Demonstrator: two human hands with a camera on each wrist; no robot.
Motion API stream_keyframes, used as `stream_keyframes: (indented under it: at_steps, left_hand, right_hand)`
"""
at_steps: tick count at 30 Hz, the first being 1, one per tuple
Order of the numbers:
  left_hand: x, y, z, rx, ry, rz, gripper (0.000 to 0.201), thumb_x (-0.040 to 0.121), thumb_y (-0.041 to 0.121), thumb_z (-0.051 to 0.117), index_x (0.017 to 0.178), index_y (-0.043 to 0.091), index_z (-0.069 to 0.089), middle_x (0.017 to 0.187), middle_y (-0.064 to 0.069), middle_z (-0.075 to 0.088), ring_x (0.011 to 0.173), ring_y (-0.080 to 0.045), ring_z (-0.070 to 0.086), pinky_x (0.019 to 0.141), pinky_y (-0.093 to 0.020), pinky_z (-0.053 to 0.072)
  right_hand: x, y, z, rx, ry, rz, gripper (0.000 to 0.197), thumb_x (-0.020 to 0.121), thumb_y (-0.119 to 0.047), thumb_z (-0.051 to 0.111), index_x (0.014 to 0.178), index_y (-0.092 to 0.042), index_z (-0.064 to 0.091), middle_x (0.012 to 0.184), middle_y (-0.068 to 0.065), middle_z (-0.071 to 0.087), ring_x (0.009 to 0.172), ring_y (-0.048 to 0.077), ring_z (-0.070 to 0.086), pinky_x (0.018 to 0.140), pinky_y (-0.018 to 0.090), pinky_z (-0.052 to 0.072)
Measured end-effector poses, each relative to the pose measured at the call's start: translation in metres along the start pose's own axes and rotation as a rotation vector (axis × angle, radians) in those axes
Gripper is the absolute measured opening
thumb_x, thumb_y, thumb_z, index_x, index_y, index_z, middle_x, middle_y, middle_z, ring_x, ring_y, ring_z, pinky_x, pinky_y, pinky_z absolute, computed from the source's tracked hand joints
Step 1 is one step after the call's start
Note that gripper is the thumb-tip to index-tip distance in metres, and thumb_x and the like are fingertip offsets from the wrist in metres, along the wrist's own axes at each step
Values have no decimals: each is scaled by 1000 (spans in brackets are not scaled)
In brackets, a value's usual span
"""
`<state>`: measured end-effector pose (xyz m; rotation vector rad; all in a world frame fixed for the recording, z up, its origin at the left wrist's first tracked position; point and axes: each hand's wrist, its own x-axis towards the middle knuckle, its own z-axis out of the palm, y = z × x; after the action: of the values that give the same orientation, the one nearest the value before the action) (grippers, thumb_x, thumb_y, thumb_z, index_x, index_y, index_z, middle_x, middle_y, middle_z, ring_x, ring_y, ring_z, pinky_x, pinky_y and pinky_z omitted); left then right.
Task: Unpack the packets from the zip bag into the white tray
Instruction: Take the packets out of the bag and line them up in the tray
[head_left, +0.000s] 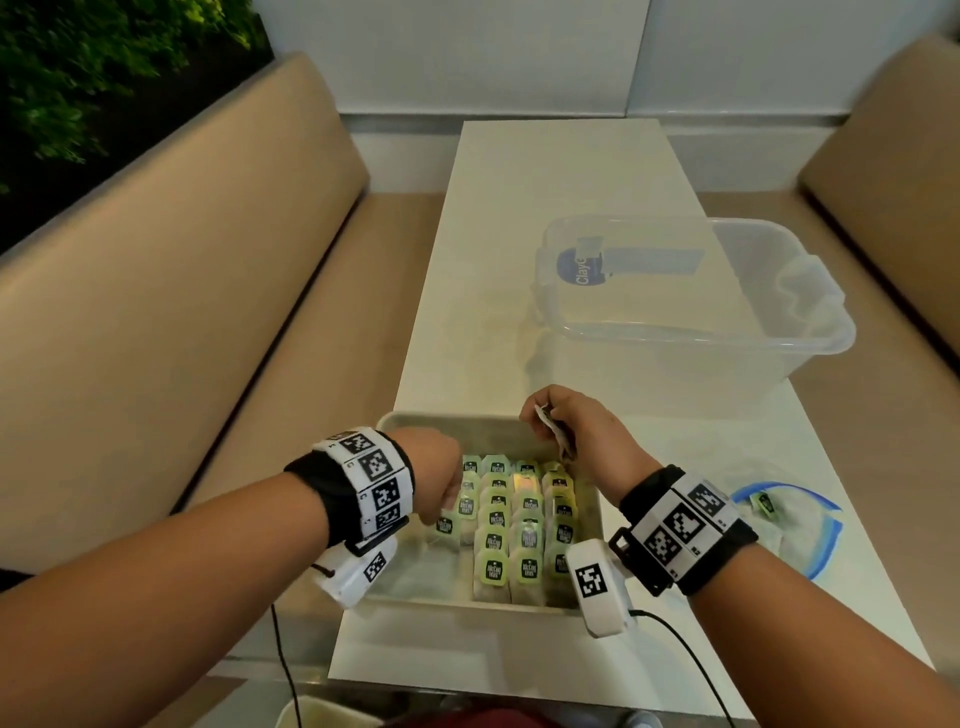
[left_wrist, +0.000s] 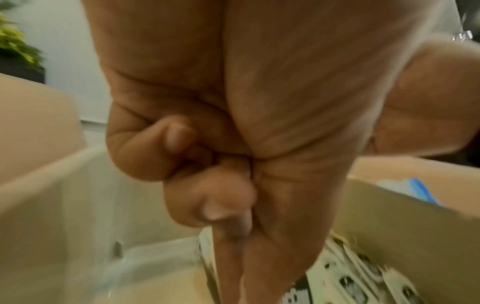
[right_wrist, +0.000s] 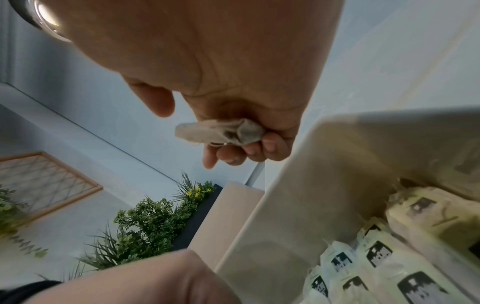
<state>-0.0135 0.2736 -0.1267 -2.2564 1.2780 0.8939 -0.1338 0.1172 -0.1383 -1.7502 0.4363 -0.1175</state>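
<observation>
Right hand (head_left: 582, 431) pinches a packet (right_wrist: 221, 133) above the white tray (head_left: 447, 423); left hand (head_left: 436, 473), fingers curled, reaches among the stacked packets (head_left: 511, 519). The packet looks light, soft and crushable, best held by its edge.

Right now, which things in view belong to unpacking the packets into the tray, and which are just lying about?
Part of the job:
- white tray, with rows of packets
- packet pinched in the right hand
- zip bag on the table, one packet visible inside
- left hand, reaching among the tray's packets

Lying about:
- clear plastic tub
- beige benches
- plants
</observation>
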Motion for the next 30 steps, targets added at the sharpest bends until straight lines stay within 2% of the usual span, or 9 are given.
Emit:
stream_keyframes:
  at_steps: [5,8,11,14,16,20,24,27,30]
  left_hand:
    - [30,13,4,135,-120,-11,28,79,31,77,104,18,73,101,2,72,80,-16,60,74,-27,49]
    - [59,6,11,258,-95,-73,23,65,36,81,79,19,73,73,2,72,63,-19,68,68,-35,59]
    - [96,-5,26,299,-129,-125,26,52,35,82,61,16,67,53,2,66,47,-19,64,55,-44,58]
    - [80,5,15,294,-98,-84,26,59,36,78,59,17,61,55,1,63,50,-21,61,61,-36,59]
    - [68,11,7,260,-92,-85,29,68,38,77,59,17,58,56,0,58,52,-21,56,64,-34,57]
    - [39,12,-15,69,28,-109,38,74,48,78,82,13,66,75,1,65,67,-21,61,65,-30,51]
    - [12,5,-44,-212,306,73,49,70,61,75,105,27,66,92,13,67,83,-9,62,77,-28,51]
    - [-8,10,-58,-441,481,203,34,80,50,73,106,28,67,93,13,69,75,4,56,74,-21,44]
    - [-17,16,-62,-409,574,215,16,87,36,68,100,28,70,95,11,70,67,5,51,72,-21,42]
  right_hand:
    - [-6,0,-5,-8,41,36,29,74,-23,34,82,-16,62,71,-9,54,66,10,46,63,26,36]
    - [-8,4,-8,7,47,44,19,87,-10,45,86,-18,63,74,-4,60,64,12,52,61,28,43]
    - [-10,14,-14,-51,46,5,18,92,-4,56,97,-16,68,86,4,71,74,21,66,72,37,57]
    - [-12,20,-17,-23,88,-15,10,91,-10,65,97,-15,71,93,11,74,88,31,71,80,42,60]
    - [-12,21,-18,1,119,0,6,90,-11,68,94,-13,72,91,11,75,82,27,71,74,39,59]
    - [-14,18,-18,7,127,13,4,89,-10,69,87,-12,72,81,5,74,70,14,67,64,28,54]
    - [-11,16,-17,-12,119,-5,1,87,-10,72,86,-9,72,81,8,74,71,21,69,69,35,58]
    - [-9,14,-12,-12,96,-39,4,86,-11,74,86,-8,71,76,7,72,68,20,66,70,37,56]
    - [-6,10,-6,2,65,-51,6,85,-13,76,87,-9,72,79,12,73,67,20,66,73,40,57]
